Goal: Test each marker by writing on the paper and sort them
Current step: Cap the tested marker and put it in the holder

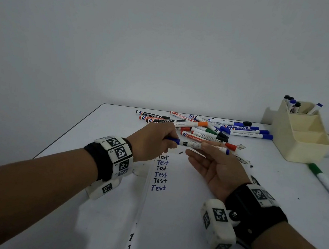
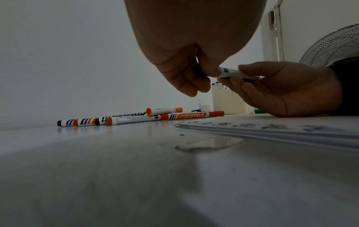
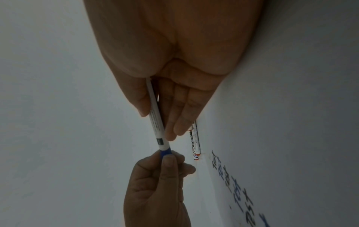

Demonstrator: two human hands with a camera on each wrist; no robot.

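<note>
1. Both forearms reach forward over a white table [image 1: 70, 137], each wrist wearing a black band with white tag blocks.
2. The left hand [image 1: 153, 141] is turned knuckles up, its fingers and thumb curled round the blue cap [image 1: 173, 140] of a slim white marker with blue ends [image 1: 196, 145].
3. The right hand [image 1: 216, 168] lies palm up, its edge low over the sheet; its thumb and fingertips pinch the marker's white barrel, the other fingers extended.
4. The marker is level, held in the air between the 2 hands, above the top of a white sheet of paper [image 1: 178, 220].
5. The paper carries a column of the word "Test" [image 1: 160, 174] in black and blue ink.
6. Behind the hands lies a loose pile of whiteboard markers [image 1: 203, 127] with orange, blue, black and green caps.
7. A cream plastic tiered organiser [image 1: 302, 134] stands at the far right, markers upright in its rear compartment.
8. A green-capped marker [image 1: 327, 185] lies alone near the right edge.
</note>
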